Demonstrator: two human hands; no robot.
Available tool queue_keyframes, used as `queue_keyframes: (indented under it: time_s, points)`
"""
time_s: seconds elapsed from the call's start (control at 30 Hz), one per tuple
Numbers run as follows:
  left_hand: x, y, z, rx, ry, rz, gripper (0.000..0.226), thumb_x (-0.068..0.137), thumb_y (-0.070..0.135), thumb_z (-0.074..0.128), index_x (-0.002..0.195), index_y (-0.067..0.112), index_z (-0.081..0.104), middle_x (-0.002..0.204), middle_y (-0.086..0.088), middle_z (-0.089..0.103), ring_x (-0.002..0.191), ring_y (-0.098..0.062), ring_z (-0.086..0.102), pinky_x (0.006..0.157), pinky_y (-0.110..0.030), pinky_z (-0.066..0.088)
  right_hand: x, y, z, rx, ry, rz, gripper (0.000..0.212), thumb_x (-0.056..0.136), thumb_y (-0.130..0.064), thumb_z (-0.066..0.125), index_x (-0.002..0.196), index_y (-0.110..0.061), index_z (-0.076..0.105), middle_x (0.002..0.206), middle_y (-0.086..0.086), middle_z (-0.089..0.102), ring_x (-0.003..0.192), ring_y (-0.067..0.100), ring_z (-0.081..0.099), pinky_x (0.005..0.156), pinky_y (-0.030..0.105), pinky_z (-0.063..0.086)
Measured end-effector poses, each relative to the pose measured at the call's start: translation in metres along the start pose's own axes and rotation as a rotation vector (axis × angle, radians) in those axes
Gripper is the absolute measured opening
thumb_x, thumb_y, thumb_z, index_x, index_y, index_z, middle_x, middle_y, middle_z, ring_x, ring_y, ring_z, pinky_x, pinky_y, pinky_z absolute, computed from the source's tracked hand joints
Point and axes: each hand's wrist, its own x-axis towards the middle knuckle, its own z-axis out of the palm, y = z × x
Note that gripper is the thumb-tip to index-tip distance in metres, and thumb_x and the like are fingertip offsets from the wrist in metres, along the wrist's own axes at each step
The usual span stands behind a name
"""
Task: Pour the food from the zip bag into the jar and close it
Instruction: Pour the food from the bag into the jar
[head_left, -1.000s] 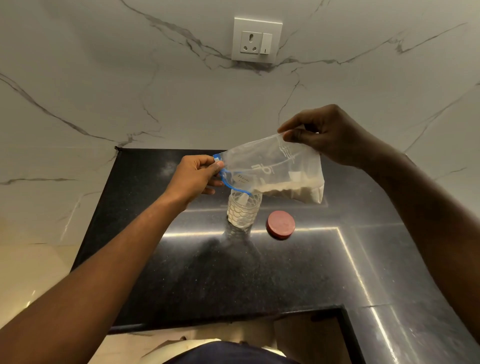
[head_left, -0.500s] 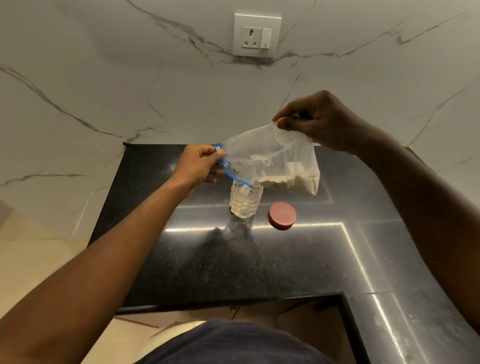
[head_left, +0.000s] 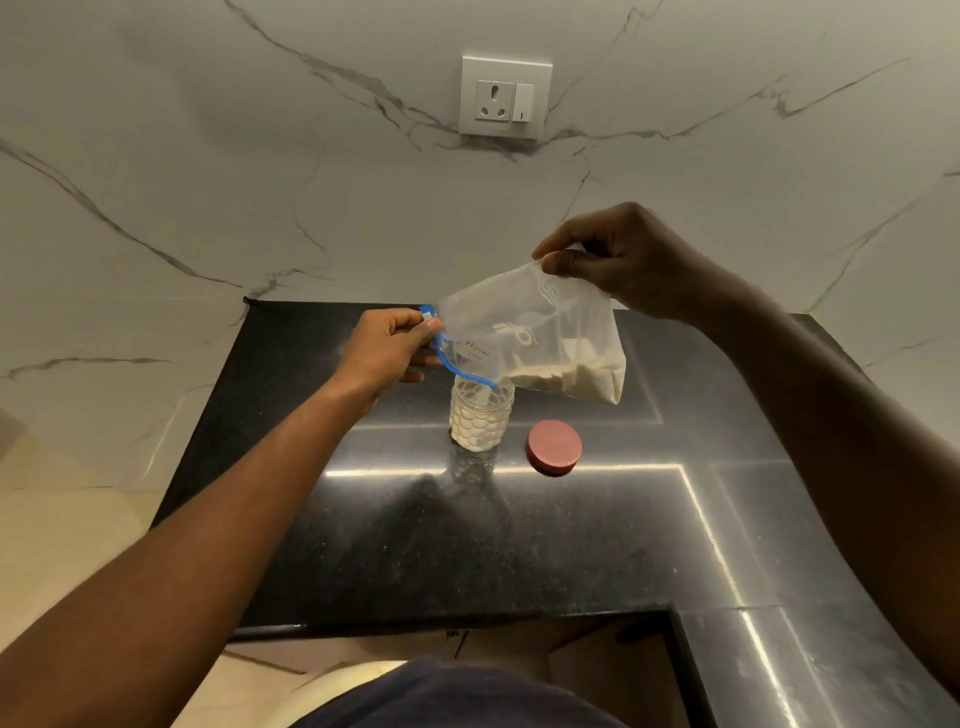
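Light: dim, warm indoor | Glare: bright reflected strips on glossy bench (head_left: 571, 545) | Shadows: soft, beneath arms | Focus: mild softness throughout | Distortion: wide-angle bending at edges

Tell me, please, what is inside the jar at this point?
The jar holds pale food up most of its height, under the zip bag. The bag's blue edge covers the jar's mouth, so the top level is hidden.
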Motion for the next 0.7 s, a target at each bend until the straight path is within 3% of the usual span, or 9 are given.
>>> queue_keyframes:
  time_s: [0.1,0.33,0.43,0.53,0.63,0.7]
  points:
    - [-0.002,0.0,0.001,-0.005,0.003,-0.001,0.022,0.104,0.031,0.065,0.11,0.013,0.076,0.098,-0.003,0.081,0.083,-0.018,0.081,0.071,-0.032,0.067,-0.001,0.005,-0.002,-0.01,-0.003,-0.003,0.021,0.099,-0.022,0.068,0.113,-0.012,0.078,0.098,0.013,0.077,0.088,0.038,0.071,0.081,0.059,0.059]
    - [-0.005,-0.001,0.002,0.013,0.045,0.016,0.018,0.104,0.031,0.065,0.107,0.017,0.076,0.094,0.002,0.081,0.08,-0.013,0.081,0.068,-0.028,0.066,-0.003,0.01,0.002,0.005,0.028,-0.018,0.019,0.099,-0.019,0.068,0.113,-0.01,0.078,0.089,-0.002,0.075,0.08,0.029,0.07,0.077,0.048,0.062]
    - [-0.007,-0.003,0.003,0.017,0.063,0.013,0.017,0.104,0.031,0.065,0.107,0.018,0.076,0.096,0.001,0.081,0.083,-0.015,0.081,0.071,-0.03,0.067,-0.001,0.012,0.002,0.005,-0.004,-0.036,0.019,0.099,-0.019,0.068,0.113,-0.01,0.078,0.089,-0.014,0.072,0.076,0.007,0.068,0.073,0.036,0.059]
    - [-0.008,-0.004,0.005,0.028,0.073,-0.003,0.018,0.104,0.03,0.066,0.109,0.016,0.074,0.102,-0.002,0.08,0.092,-0.017,0.08,0.077,-0.038,0.068,0.006,0.013,0.002,0.007,-0.045,-0.042,0.019,0.099,-0.017,0.068,0.112,-0.009,0.079,0.095,-0.003,0.076,0.086,0.012,0.072,0.078,0.031,0.06]
    - [-0.006,-0.002,0.006,0.069,0.075,-0.036,0.021,0.102,0.027,0.068,0.118,0.014,0.069,0.113,-0.005,0.075,0.108,-0.023,0.074,0.086,-0.043,0.065,0.008,0.019,0.005,0.011,-0.078,-0.053,0.016,0.098,-0.015,0.069,0.11,-0.01,0.08,0.086,-0.017,0.072,0.073,-0.008,0.066,0.068,0.009,0.047]
    - [-0.004,0.002,0.006,0.128,0.073,-0.014,0.036,0.098,0.023,0.073,0.132,0.017,0.062,0.128,-0.004,0.067,0.121,-0.022,0.065,0.094,-0.041,0.06,0.004,0.025,0.007,0.013,-0.079,-0.044,0.014,0.098,-0.015,0.07,0.107,-0.011,0.08,0.078,-0.022,0.071,0.067,-0.007,0.063,0.064,0.006,0.042]
